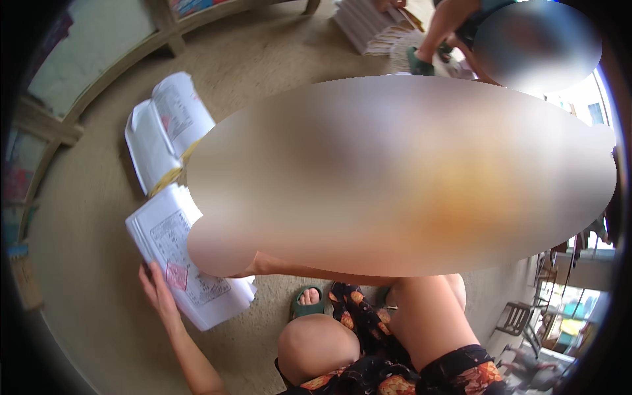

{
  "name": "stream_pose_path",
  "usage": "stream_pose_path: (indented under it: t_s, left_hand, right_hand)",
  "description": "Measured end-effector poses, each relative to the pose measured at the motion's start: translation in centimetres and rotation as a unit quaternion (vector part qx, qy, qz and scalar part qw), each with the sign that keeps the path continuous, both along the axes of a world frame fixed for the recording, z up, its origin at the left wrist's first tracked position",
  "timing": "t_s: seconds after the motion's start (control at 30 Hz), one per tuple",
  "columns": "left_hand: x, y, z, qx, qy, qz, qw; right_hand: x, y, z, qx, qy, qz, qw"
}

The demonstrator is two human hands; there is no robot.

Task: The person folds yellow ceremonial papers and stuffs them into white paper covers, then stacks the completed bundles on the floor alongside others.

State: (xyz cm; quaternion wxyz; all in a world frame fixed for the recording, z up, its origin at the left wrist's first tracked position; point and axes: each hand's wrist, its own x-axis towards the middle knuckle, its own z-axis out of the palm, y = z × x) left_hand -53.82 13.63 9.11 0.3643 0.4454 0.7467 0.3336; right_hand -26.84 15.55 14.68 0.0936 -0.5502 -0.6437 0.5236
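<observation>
A stack of printed white paper sheets [217, 313], with a red stamp-like mark, lies tilted over the floor at the left. My left hand [159, 291] touches its lower left edge, fingers somewhat apart; whether it grips the stack cannot be told. A forearm reaches toward the stack's right side, but a large blur covers the hand there, so my right hand cannot be made out. Just above rests a folded bundle of similar sheets [153, 143] with yellowish edges, close against the printed stack.
Bare knees and a green slipper [308, 308] are near the bottom centre. Wooden framing [113, 61] runs along the upper left. Another paper pile [363, 29] sits at the top, beside another person's leg [442, 29]. A chair [514, 318] stands at the right. Blur hides the centre.
</observation>
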Motion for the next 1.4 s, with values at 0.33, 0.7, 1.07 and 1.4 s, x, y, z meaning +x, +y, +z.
stream_pose_path:
  t_s: [0.33, 0.7, 1.07, 1.4]
  left_hand:
    - [-3.0, 1.9, -1.0, 0.043, 0.014, -0.093, 0.995]
    - [20.7, -3.9, 11.0, 0.234, 0.098, -0.356, 0.9]
    - [48.0, 0.4, -4.4, -0.208, -0.307, -0.325, 0.87]
    - [55.1, 0.0, -7.5, -0.185, -0.468, -0.269, 0.821]
  right_hand:
    - [14.3, -9.3, -1.8, 0.121, -0.025, -0.093, 0.988]
    - [49.6, -11.1, -8.0, 0.14, -0.482, -0.393, 0.77]
    - [62.8, -11.2, -8.8, 0.132, -0.089, -0.52, 0.839]
    - [65.8, -11.7, -17.2, -0.043, 0.348, -0.493, 0.796]
